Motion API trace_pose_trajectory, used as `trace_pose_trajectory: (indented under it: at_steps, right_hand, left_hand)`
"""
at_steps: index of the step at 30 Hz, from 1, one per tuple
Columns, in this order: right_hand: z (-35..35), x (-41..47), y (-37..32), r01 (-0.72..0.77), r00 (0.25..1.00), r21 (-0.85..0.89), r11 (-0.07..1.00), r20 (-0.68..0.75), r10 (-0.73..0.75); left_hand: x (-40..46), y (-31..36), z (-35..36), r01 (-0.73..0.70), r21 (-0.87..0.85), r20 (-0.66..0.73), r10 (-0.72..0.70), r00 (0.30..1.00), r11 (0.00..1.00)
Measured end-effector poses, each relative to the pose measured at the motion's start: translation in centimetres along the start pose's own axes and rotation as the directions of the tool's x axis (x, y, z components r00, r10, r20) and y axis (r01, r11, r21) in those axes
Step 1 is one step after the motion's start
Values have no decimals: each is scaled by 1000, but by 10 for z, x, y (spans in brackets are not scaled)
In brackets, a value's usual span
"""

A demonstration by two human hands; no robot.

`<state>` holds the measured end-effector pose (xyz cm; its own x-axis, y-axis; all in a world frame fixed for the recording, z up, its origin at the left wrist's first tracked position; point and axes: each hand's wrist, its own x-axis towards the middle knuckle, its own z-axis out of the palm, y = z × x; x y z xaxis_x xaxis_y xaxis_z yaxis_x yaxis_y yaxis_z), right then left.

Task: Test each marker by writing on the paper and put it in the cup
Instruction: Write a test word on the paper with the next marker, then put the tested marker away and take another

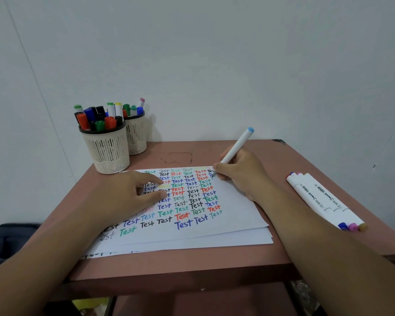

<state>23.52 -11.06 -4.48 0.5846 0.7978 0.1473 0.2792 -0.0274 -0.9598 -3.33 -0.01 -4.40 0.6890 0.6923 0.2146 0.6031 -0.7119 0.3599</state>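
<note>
Far left, at the table's back corner, two slatted cups stand touching or nearly so. The front cup [107, 151] is packed with capped markers to the rim; the rear cup [136, 135], partly hidden behind it, holds fewer. Risk: pushing another marker into the crowded front cup could tip it or force one out, and it stands close to the table edge [82, 179].

The left hand [128, 199] lies flat on the paper [233, 215] with fingers spread and relaxed, gripping nothing, pressing the sheet down. It covers part of the written rows; fresh ink under the palm could smear. If this hand lifts during a stroke, the top sheet may slide over the loose sheets beneath it.

The rows of "Test" fill most of the sheet to its upper right. The right hand [240, 172] pinches a white marker with a blue end cap [235, 147], tilted, its tip at or just above the paper's top right edge; contact cannot be confirmed. Judgement: the writing step is in hand. With so little blank room there, the stroke could run off onto the table.

At the right, three white markers [324, 199] lie side by side near the table's right edge, just beside the right forearm. A sweep of that arm could roll them off.
</note>
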Motion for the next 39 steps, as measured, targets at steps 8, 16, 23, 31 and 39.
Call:
trace_pose_trajectory:
  at_steps: [8, 16, 23, 31, 39]
  right_hand:
    - [-2, 1, 3, -4, 1000, 56, 998, -30, 5]
    - [-1, 0, 4, -3, 999, 10, 1000, -33, 3]
    - [-2, 1, 3, -3, 1000, 18, 1000, -14, 3]
    - [-3, 2, 5, 18, 997, -16, 1000, -72, -19]
    - [-2, 3, 5, 10, 999, -18, 1000, -47, -11]
  left_hand:
    - [0, -1, -1, -5, 20, 3, 5, 1000, 1000]
    - [0, -3, 1, -7, 5, -10, 7, 1000, 1000]
    - [0, -3, 0, -4, 8, -1, 4, 1000, 1000]
    - [0, -3, 0, -2, 21, -8, 2, 1000, 1000]
    - [-1, 1, -2, 2, 24, 6, -2, 1000, 1000]
